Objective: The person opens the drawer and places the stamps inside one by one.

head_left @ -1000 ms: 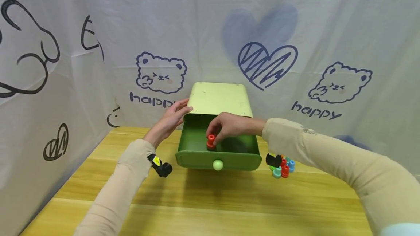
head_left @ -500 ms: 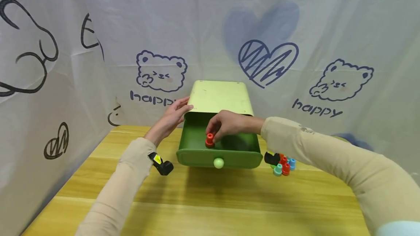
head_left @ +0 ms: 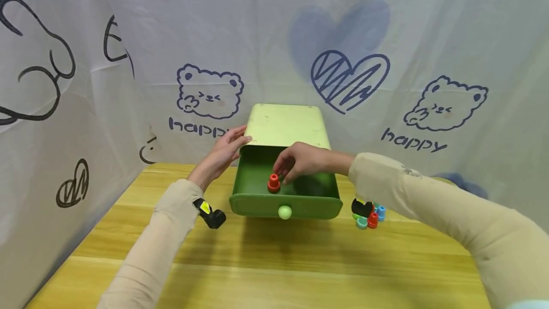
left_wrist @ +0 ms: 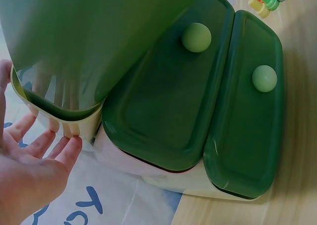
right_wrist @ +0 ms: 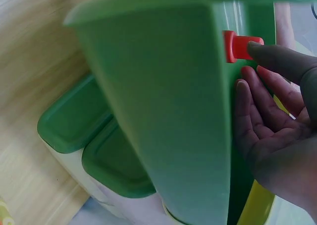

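A small red stepped plastic peg stands upright in the pulled-out green drawer, towards its left front. Just right of the peg is my right hand, its thumb and fingers apart and loosely bent. In the right wrist view, the thumb overlaps the end of the red peg; whether it touches cannot be told. My left hand rests along the left side of the pale-yellow cabinet, thumb at its front top corner. In the left wrist view, the left hand's fingers lie extended against the cabinet wall.
Several coloured pegs lie on the wooden table right of the cabinet, partly behind the right wrist camera. Two more closed drawers with round knobs sit below the pulled-out one. A printed cloth hangs behind.
The red peg shifted slightly left in the drawer between the fingers. My right hand has since let go of it and drawn a little right. The left hand has stayed at the cabinet.
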Demonstrator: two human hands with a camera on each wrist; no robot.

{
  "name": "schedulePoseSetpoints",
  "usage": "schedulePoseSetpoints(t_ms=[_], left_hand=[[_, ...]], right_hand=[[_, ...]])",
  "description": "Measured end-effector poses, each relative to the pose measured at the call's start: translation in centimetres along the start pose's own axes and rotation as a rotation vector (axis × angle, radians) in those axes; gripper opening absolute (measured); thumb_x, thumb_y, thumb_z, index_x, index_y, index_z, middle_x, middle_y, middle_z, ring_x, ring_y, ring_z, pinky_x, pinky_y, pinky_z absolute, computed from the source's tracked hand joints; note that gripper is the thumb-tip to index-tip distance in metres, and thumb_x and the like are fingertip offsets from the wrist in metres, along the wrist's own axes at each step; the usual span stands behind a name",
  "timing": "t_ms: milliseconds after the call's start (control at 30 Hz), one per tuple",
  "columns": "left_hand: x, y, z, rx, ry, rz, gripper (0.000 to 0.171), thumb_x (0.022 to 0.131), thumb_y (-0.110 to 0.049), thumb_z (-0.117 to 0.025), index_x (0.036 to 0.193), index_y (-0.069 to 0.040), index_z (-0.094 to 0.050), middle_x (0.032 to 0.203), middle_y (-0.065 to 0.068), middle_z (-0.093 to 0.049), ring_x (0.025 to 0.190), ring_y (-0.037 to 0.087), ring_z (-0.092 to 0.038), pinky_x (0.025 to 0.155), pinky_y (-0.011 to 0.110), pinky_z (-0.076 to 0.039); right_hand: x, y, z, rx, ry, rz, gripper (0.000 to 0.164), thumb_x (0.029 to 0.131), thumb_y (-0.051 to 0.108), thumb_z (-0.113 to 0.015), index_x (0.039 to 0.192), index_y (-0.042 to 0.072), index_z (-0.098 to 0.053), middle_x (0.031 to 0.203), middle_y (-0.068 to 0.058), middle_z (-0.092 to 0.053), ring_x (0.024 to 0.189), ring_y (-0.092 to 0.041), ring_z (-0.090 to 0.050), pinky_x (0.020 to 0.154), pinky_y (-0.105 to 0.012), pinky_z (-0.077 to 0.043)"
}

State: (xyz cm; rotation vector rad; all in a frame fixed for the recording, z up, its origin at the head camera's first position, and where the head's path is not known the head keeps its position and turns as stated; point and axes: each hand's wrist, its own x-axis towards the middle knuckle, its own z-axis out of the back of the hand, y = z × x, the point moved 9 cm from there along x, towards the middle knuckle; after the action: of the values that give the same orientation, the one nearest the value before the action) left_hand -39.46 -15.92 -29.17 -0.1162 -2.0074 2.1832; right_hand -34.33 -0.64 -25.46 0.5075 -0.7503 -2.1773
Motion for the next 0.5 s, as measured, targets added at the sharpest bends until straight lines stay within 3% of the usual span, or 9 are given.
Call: schedulePoseSetpoints(t_ms=[233, 500], left_hand=[[0.2, -0.1, -0.2, 0.007, 0.003, 0.004, 0.063, 0.098, -0.028, -0.055, 0.152, -0.014, -0.028, 0.155, 0.009, -0.025, 0.142, 0.027, -0.021, 0.115, 0.052, -0.018], [0.1, -0.2, -0.2, -0.015, 0.019, -0.010, 0.063, 0.099, -0.025, -0.053, 0.153, -0.010, -0.025, 0.156, 0.012, -0.023, 0.143, 0.029, -0.019, 0.115, 0.053, -0.016]], right_hand=[[-1.8, -0.1, 1.5, 0.001, -0.063, 0.015, 0.028, 0.079, -0.003, -0.075, 0.106, -0.005, -0.069, 0.101, -0.012, -0.070, 0.091, -0.019, -0.066, 0.081, -0.029, -0.055], [-4.4, 0.3, 3.7, 0.084, -0.139, 0.024, 0.027, 0.085, 0.001, -0.070, 0.111, -0.006, -0.067, 0.108, -0.018, -0.068, 0.096, -0.021, -0.065, 0.082, -0.032, -0.056]])
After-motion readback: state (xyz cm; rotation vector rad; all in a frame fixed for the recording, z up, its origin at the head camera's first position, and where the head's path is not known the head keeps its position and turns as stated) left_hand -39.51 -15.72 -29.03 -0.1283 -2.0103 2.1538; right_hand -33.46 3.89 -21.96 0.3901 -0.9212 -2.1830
